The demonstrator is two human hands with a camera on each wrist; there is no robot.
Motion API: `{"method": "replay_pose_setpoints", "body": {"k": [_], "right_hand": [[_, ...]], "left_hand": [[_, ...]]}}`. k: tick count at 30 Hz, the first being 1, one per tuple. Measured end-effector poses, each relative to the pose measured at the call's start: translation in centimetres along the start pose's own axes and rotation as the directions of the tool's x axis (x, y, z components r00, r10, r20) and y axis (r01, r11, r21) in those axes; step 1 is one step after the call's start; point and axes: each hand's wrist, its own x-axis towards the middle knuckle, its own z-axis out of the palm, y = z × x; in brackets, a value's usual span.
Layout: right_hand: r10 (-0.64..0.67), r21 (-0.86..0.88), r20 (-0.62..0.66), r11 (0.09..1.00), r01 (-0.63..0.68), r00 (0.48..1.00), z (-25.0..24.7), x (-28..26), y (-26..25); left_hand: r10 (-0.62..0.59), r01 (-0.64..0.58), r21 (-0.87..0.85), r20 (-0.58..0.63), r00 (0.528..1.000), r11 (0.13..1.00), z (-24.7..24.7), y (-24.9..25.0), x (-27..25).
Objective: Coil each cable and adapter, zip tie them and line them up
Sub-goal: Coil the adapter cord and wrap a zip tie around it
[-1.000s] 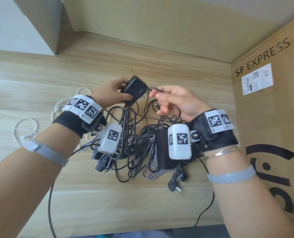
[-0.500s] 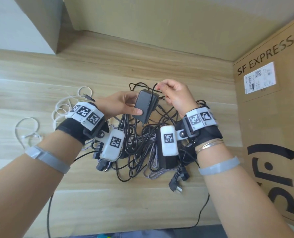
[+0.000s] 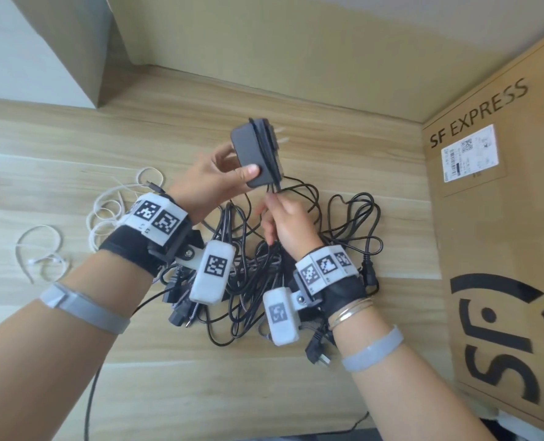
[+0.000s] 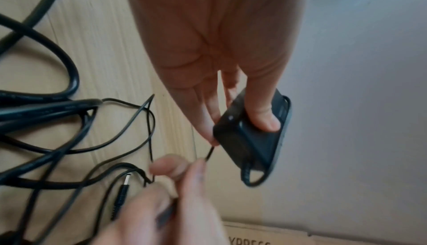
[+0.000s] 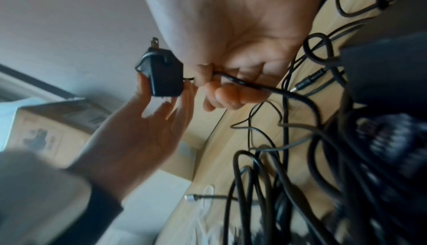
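The adapter is matt black plastic with metal prongs; the cables look rubbery, the tabletop pale wood-grain, the box plain cardboard.

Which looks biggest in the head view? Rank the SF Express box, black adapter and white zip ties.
1. SF Express box, nearer the camera though
2. White zip ties, as a spread bunch
3. Black adapter; close call with the ties

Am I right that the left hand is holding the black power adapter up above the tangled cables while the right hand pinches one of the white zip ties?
Not quite. The left hand does hold the black power adapter above the tangled cables, but the right hand pinches the adapter's thin black cord, as the right wrist view shows. The white zip ties lie untouched on the table.
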Motion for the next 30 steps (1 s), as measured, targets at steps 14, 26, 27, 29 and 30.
{"method": "replay_pose_setpoints", "body": {"k": [14,26,27,29,30], "right_hand": [[-0.259,-0.476,0.04,0.844,0.247,0.965,-1.8,-2.4,-5.0],[-0.275,-0.254,-0.037,0.932,0.258,0.961,-5.6,1.1,-6.6],[-0.267,-0.238,-0.046,0.939,0.249,0.963,-5.6,1.4,-6.4],[-0.263,-0.19,-0.076,0.951,0.244,0.962,-5.5,1.9,-5.8],[-0.259,-0.165,-0.088,0.956,0.242,0.962,-5.5,2.0,-5.4]], "left_hand": [[0.049,0.051,0.519,-0.176,0.983,0.853,-1.2,0.1,0.9],[-0.206,0.029,0.705,0.167,0.964,0.708,-2.2,-0.9,-0.6],[-0.213,0.023,0.689,0.192,0.958,0.724,-2.3,-1.0,-0.7],[-0.232,0.025,0.63,0.247,0.941,0.776,-2.3,-0.9,-1.1],[-0.229,0.027,0.591,0.27,0.935,0.806,-2.2,-0.8,-1.2]]}}
